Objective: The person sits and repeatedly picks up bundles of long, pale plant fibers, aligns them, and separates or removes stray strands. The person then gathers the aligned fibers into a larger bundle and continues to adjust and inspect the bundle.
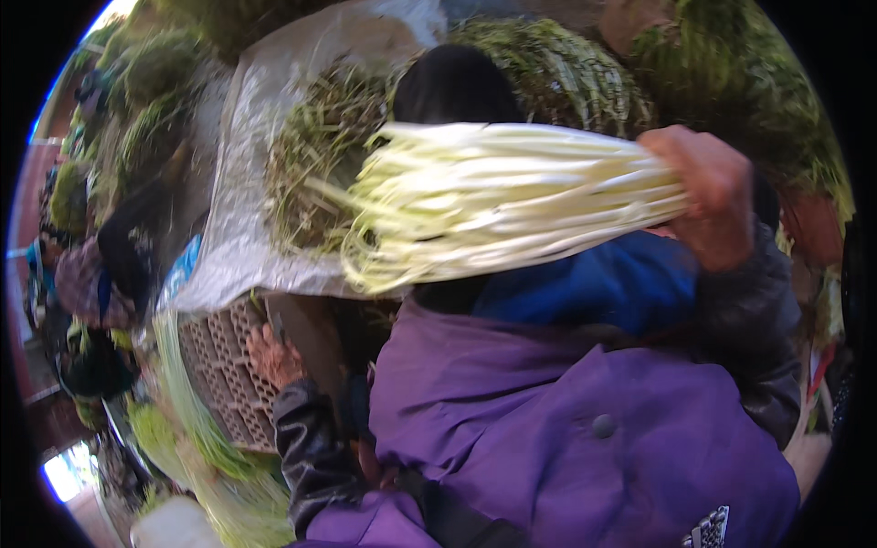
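Note:
My right hand [708, 192] grips a bunch of long pale stalks [512, 196] by one end, at the right. The stalks are white to light yellow, lie sideways across the view and fan out toward the left at their loose ends. Lower left, my left hand [274, 356] rests against a hollow brick block [219, 370] with its fingers apart, beside a flat grey-brown slab [309, 336]. I see nothing held in it. The picture is somewhat blurred.
A pale plastic sheet [239, 196] lies ahead, with loose green trimmings [315, 151] on it. Long green stalks [196, 411] lie along the block's left side. Heaps of greens [731, 82] stand at the upper right. Another person [91, 279] is at the far left.

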Motion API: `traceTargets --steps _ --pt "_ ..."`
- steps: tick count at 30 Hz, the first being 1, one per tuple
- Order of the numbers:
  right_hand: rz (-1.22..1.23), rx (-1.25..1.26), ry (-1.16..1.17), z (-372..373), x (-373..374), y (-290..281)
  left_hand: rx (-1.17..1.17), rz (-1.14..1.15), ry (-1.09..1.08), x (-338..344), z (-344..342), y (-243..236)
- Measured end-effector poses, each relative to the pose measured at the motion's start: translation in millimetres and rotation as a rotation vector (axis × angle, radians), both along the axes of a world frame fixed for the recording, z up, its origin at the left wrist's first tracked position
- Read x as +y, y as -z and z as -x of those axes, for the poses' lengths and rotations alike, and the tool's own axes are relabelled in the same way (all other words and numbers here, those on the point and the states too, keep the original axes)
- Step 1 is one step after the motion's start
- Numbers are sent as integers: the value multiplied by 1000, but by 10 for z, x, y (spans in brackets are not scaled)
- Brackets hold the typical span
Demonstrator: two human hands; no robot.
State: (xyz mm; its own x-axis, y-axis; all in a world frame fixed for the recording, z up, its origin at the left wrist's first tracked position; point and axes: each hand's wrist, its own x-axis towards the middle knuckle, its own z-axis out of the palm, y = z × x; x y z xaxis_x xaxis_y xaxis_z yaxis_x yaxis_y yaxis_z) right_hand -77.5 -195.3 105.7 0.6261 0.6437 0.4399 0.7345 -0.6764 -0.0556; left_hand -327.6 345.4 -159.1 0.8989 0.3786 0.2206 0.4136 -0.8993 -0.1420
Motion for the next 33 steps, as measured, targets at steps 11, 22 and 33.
traceTargets --steps 11,22,33 --pt "13 66 -34 -597 -436 -102 3 95 74 -21 176 -60" --pt "-22 135 112 -634 -464 79 -3 226 24 84 122 77" --pt "-4 90 91 -701 -390 140 -29 231 116 105 107 78"
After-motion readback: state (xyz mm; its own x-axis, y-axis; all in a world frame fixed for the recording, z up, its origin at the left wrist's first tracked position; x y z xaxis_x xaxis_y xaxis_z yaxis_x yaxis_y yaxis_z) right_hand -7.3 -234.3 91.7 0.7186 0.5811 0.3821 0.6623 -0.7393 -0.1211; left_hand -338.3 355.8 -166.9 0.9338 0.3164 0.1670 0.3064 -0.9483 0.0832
